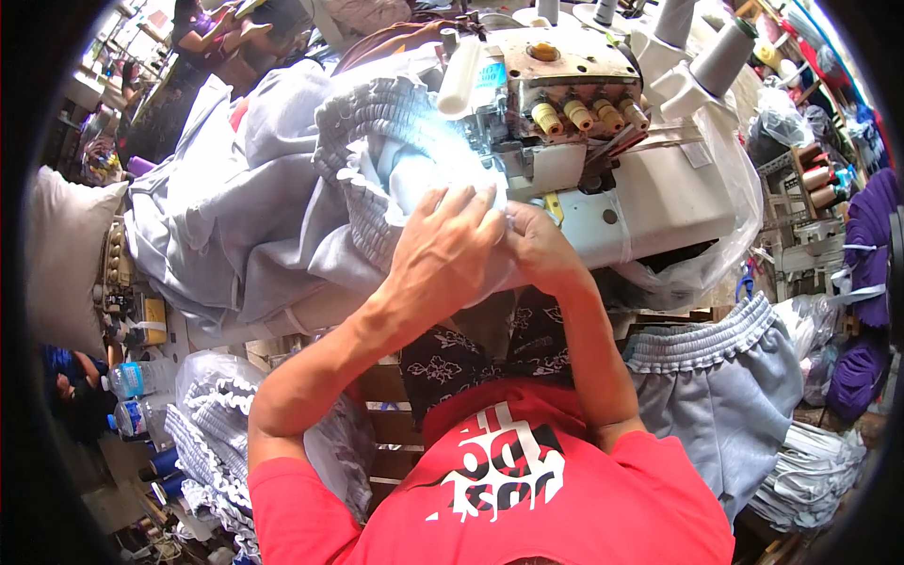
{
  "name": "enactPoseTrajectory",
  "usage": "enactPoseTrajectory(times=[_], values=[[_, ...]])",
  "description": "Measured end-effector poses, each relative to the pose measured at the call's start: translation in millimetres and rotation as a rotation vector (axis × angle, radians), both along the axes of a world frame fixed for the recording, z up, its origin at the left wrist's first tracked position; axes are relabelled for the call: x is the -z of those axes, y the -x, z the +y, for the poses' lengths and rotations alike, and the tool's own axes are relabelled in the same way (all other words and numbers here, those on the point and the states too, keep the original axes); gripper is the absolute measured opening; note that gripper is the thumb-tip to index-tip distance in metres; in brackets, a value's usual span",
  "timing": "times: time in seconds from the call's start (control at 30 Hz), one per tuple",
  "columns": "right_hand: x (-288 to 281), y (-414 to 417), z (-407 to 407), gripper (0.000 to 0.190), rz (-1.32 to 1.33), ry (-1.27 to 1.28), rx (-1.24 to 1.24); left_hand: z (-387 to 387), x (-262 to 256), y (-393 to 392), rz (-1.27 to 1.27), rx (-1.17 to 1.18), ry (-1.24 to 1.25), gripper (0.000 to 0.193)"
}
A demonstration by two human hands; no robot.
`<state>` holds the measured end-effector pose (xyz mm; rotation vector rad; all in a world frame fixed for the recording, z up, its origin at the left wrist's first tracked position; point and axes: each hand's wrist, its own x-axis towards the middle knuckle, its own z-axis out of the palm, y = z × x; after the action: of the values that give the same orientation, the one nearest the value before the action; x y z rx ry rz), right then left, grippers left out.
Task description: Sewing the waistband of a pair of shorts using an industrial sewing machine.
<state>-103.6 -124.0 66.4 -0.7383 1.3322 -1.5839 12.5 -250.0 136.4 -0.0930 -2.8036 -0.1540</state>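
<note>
A light grey garment [275,183] with a gathered elastic waistband [360,233] lies over the left side of a serger sewing machine [572,78]. My left hand [452,233] grips the garment's edge just in front of the machine's needle area, which is brightly lit. Close against it, my right hand [540,244] pinches the same edge between thumb and fingers. The fingertips of both hands nearly meet, and the fabric between them is partly hidden by the hands and glare.
Thread cones [724,60] stand behind the machine. Grey shorts [720,388] hang at the right, above stacked fabric pieces [812,473]. Gathered bands [212,431] and water bottles [134,378] are at the left. Other people sit at the far upper left and left edge.
</note>
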Motion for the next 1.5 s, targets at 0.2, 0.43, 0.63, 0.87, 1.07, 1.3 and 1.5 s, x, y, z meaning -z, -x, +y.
enactPoseTrajectory(times=[0.2,0.43,0.63,0.87,1.07,1.3,1.5], values=[[3,7,-1,0.021,0.055,0.031,0.007,-8,17,6,0.040,0.071,-0.073,0.024],[14,11,-2,0.021,0.099,-0.019,0.045,-1,-2,15,0.023,-0.031,-0.032,0.025],[-59,-8,20,0.017,0.694,-0.098,0.539,-94,-70,-56,0.285,-0.159,-0.329,0.036],[-79,-71,-19,0.021,1.306,0.201,0.191,-167,-37,-118,-0.090,-0.274,-0.096,0.026],[-88,-57,-83,0.014,1.528,0.055,0.278,-165,-30,-69,0.039,-0.133,0.142,0.034],[-83,-28,-96,0.012,1.337,-0.022,0.447,-182,-4,-67,-0.095,0.102,-0.042,0.037],[-83,-29,-107,0.017,1.553,0.180,0.308,-157,-11,-73,0.159,-0.096,0.063,0.032]])
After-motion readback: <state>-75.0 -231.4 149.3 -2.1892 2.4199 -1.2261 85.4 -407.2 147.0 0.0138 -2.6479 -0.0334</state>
